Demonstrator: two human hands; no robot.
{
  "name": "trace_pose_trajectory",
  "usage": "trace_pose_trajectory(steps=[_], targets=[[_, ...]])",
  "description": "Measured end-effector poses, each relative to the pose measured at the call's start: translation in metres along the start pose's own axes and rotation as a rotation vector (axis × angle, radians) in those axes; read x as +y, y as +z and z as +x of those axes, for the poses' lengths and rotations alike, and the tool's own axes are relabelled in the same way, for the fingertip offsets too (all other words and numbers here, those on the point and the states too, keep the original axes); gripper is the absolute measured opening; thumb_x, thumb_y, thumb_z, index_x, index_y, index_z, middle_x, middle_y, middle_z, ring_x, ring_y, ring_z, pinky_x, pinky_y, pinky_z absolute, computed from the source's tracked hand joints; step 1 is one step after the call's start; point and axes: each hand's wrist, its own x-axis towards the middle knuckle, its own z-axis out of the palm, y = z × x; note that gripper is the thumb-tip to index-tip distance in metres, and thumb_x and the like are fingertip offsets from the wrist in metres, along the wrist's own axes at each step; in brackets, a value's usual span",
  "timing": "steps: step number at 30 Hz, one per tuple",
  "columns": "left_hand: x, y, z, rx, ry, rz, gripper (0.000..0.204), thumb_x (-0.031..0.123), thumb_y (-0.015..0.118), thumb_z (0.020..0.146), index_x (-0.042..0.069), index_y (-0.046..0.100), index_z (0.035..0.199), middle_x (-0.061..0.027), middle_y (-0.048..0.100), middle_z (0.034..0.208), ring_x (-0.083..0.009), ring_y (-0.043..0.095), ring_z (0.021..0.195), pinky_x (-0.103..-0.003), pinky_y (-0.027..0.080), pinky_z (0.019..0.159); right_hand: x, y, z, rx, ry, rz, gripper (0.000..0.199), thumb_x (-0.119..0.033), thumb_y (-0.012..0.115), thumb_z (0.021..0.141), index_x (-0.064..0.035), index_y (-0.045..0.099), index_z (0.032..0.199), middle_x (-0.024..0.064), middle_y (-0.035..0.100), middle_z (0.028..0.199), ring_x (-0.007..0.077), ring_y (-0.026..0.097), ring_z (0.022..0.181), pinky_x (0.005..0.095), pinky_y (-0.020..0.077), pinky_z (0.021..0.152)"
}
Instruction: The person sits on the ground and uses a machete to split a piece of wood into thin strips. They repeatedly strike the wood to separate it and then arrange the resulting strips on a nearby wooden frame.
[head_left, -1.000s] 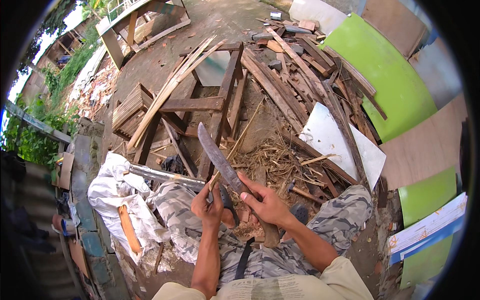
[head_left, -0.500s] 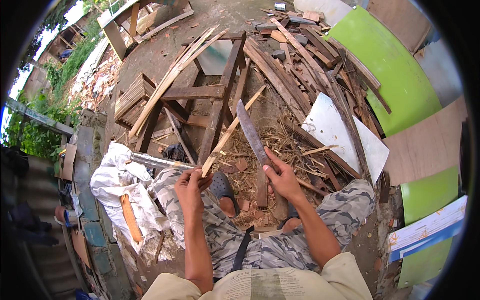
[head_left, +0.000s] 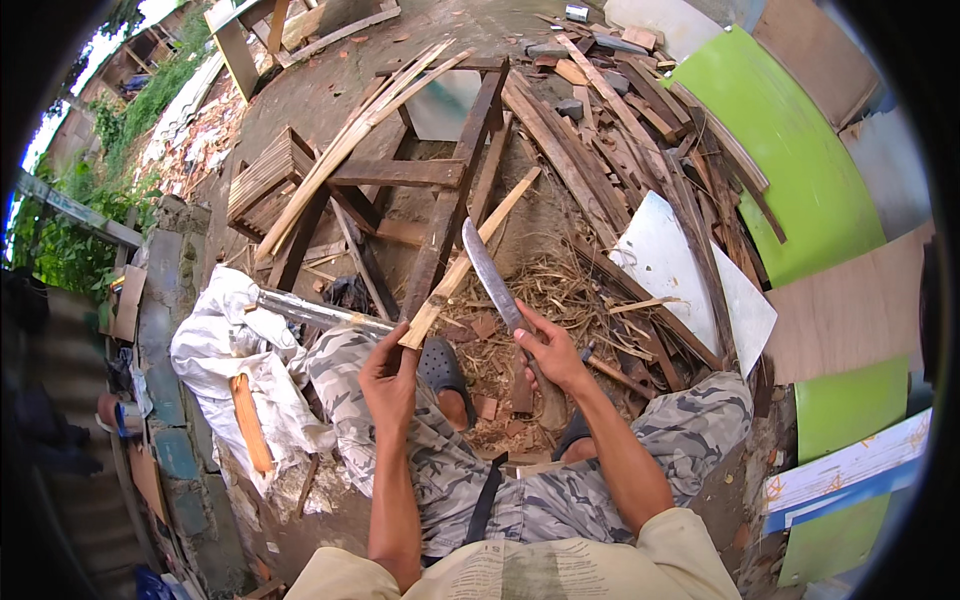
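At frame centre, the left hand [head_left: 390, 375] stays clamped on a stick [head_left: 468, 262]; the right hand [head_left: 550, 350], gripping the machete [head_left: 492, 275], has drawn back from the stick, between cuts.

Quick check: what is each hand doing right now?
Left hand: closed around the lower end of a wooden stick.
Right hand: closed on the handle of a long knife.
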Motion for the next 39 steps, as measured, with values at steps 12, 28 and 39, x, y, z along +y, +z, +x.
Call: trace_pose_trajectory(steps=[12,28,39], targets=[[-0.004,-0.001,0.005,0.007,0.539,0.354,0.024,-0.008,0.072,0.082,0.002,0.072,0.104,-0.0132,0.076,0.1,-0.0207,0.074,0.091,-0.03,0.056,0.08,-0.012,-0.008,0.012,-0.048,0.02,-0.016,0.057,-0.016,0.058,0.101,-0.0228,0.038,0.154,0.0012,0.053,0.065,0.0104,0.052,0.045,0.0268,0.0451,0.041],[-0.005,-0.006,0.004,-0.012,0.632,0.361,0.03,-0.012,0.071,0.078,0.001,0.071,0.105,-0.0156,0.075,0.1,-0.0264,0.075,0.09,-0.031,0.057,0.078,-0.035,-0.023,0.001,-0.244,0.08,-0.084,0.057,-0.019,0.06,0.1,-0.0208,0.04,0.153,-0.0004,0.051,0.067,0.0084,0.049,0.045,0.0253,0.0444,0.042],[0.0,0.003,0.002,-0.014,0.633,0.398,0.028,-0.01,0.073,0.079,0.001,0.071,0.105,-0.0146,0.076,0.096,-0.0254,0.075,0.085,-0.03,0.057,0.074,-0.024,-0.011,0.001,-0.087,-0.016,-0.16,0.057,-0.015,0.057,0.101,-0.0219,0.039,0.154,-0.0008,0.05,0.066,0.0094,0.05,0.046,0.0276,0.0457,0.043]])
